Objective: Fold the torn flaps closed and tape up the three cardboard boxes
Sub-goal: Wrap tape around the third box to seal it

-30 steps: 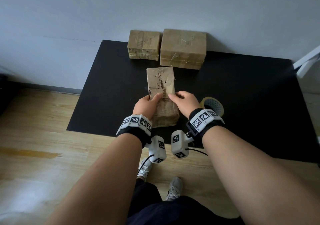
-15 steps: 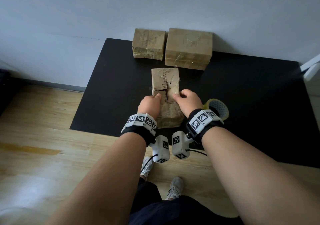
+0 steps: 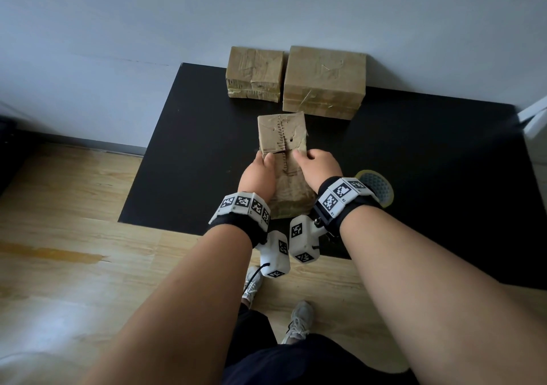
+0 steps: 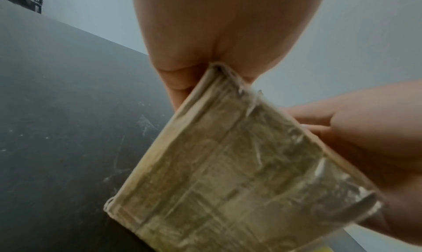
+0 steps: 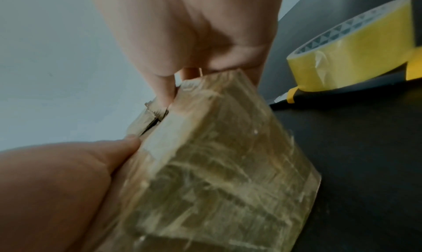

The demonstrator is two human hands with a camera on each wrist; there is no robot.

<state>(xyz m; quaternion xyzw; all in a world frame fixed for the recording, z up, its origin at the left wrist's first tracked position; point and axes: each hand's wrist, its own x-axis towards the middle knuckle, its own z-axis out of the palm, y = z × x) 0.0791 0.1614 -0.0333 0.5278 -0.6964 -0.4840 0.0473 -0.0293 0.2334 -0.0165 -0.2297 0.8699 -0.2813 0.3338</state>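
A narrow cardboard box (image 3: 282,136) with a jagged torn seam along its top lies lengthwise in the middle of the black table (image 3: 192,147). My left hand (image 3: 262,164) grips its left side, thumb on the top beside the seam. My right hand (image 3: 310,162) grips the right side, thumb pressing the right flap. In the left wrist view the left fingers (image 4: 180,86) wrap the taped box (image 4: 228,165). The right wrist view shows the right thumb (image 5: 164,91) at the dark seam gap of the box (image 5: 217,165). Two more boxes, small (image 3: 254,72) and large (image 3: 324,81), stand against the wall.
A yellow tape roll (image 3: 377,187) lies on the table just right of my right wrist, also seen as the tape roll (image 5: 356,57) with a loose end. The wooden floor (image 3: 74,251) and my feet are below the table's near edge. A white object (image 3: 532,115) pokes in at right.
Both hands stay on the narrow box; the thumbs have spread slightly away from the seam. The head camera has shifted a little.
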